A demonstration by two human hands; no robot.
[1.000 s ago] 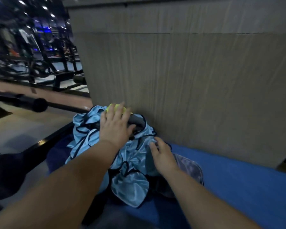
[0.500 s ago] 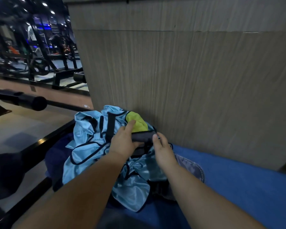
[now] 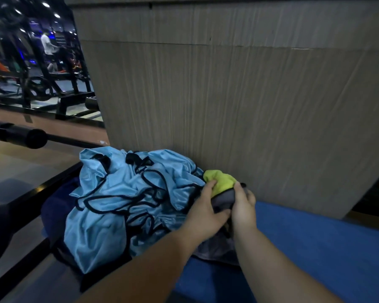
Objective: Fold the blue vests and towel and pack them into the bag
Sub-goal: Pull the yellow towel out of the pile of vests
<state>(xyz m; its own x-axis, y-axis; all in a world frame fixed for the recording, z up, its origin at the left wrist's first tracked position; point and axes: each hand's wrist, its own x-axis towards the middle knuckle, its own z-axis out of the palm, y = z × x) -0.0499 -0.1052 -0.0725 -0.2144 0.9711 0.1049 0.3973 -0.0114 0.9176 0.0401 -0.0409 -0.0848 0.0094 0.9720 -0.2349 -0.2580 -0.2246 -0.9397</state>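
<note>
Far left, a black bar (image 3: 20, 134). Left of centre — a crumpled heap of light-blue vests (image 3: 118, 200) with dark trim lies on the blue counter (image 3: 315, 248). Just right of the heap, the left hand (image 3: 202, 215) has its grip curled on the grey bag (image 3: 222, 199), fingertips touching the yellow-green towel (image 3: 220, 182) at the bag's far edge. The right hand (image 3: 243, 206) — grip curled likewise — pinches the bag's right edge. A wood-grain wall (image 3: 239, 106) stands behind.
</note>
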